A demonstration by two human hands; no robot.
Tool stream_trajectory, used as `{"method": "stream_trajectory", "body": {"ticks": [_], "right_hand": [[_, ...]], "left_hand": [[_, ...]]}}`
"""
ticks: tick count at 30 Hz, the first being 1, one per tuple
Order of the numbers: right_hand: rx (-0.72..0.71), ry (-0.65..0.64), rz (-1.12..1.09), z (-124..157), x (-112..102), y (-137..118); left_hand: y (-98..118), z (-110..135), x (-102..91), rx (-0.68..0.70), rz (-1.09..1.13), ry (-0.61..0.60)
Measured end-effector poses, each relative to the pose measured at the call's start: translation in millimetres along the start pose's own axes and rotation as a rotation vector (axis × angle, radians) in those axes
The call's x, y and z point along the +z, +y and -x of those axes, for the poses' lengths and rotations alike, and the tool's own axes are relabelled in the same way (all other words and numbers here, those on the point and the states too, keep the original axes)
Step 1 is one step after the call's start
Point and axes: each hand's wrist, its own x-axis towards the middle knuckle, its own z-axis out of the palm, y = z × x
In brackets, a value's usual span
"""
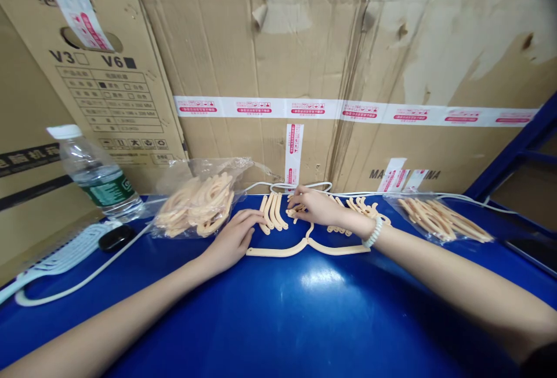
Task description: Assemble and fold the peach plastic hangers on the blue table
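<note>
- Head view: cardboard sheets (243,53) stand across the top of the frame, behind my blue table (278,320).
- My left hand (232,237), centre-left, is loosely spread, fingertips at a row of curved beige strips (274,212).
- My right hand (319,207) curls over small beige pieces (296,213) at centre; I cannot tell whether it grips one.
- Below both hands, a hanger-shaped piece (278,251) lies at the frame's middle.
</note>
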Motion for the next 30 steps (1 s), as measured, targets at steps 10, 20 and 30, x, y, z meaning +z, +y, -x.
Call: {"method": "stream_trajectory", "body": {"ticks": [10,20,30], "right_hand": [[0.106,0.204,-0.288,4.1,-9.5,8.8],[0.335,0.322,-0.753,52.9,-24.8,-16.0],[0.518,0.467,-1.291,105.8,-2.6,-59.3]], "left_hand": [[3.1,-0.9,-0.7,-0.009,0.025,0.005],[2.6,-3.9,-1.2,-0.034,0.031,-0.034],[23.0,-14.2,-16.6,-0.033,0.076,0.085]]}}
